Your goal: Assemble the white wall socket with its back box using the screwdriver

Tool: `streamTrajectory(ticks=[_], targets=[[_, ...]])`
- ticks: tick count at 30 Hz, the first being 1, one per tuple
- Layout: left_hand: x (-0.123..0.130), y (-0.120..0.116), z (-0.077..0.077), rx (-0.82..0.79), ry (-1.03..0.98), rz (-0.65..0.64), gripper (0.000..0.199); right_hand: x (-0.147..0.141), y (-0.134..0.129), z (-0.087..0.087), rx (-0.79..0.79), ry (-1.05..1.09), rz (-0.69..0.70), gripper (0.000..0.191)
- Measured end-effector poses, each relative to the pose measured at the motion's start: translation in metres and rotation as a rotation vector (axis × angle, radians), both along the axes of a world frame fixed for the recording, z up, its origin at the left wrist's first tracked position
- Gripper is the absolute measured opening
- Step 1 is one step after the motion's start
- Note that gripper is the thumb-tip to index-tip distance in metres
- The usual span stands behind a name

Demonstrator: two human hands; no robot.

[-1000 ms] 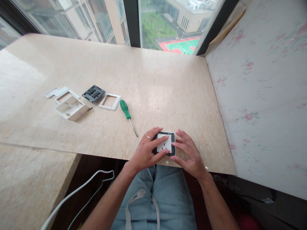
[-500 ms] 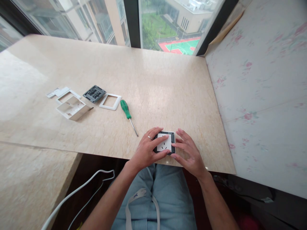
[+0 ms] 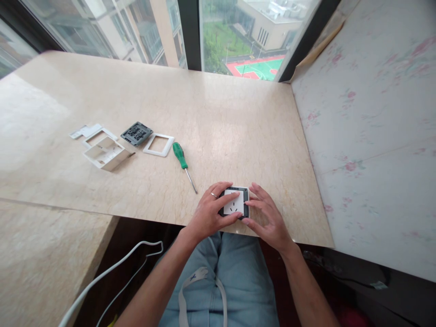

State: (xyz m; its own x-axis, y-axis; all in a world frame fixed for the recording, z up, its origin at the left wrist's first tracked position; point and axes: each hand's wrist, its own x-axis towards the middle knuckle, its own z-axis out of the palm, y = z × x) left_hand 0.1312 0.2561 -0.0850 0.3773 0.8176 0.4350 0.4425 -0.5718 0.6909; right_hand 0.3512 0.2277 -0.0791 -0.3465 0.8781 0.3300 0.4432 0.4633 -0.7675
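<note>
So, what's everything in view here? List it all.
counter: one, beige, across the middle
socket: one, white and dark grey, counter's near edge
screwdriver: one, green-handled, left beyond the socket
square frame: one, white, left of the screwdriver
panel: one, dark grey, beside the square frame
open box: one, white, left of the square frame
flat pieces: several, white, behind the open box
cable: count unclear, white, lower left
window: one, dark-framed, far side
wall: one, pale with pink flowers, right
trousers: one pair, blue, below the counter
left hand: one, silver ring, on the socket
right hand: one, bare, socket's right edge
</note>
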Motion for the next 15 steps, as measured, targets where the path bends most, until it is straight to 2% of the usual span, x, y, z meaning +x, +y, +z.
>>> streamTrajectory(ticks=[9,15], targets=[[0.0004,-0.0013,-0.0005,0.001,0.003,0.002,0.041,-0.0008,0.0006,-0.0017,-0.011,0.033,0.004,0.030],[0.0009,0.0000,-0.0010,0.001,0.004,0.006,0.042,0.0020,0.0001,-0.0033,-0.020,0.067,-0.003,0.034]])
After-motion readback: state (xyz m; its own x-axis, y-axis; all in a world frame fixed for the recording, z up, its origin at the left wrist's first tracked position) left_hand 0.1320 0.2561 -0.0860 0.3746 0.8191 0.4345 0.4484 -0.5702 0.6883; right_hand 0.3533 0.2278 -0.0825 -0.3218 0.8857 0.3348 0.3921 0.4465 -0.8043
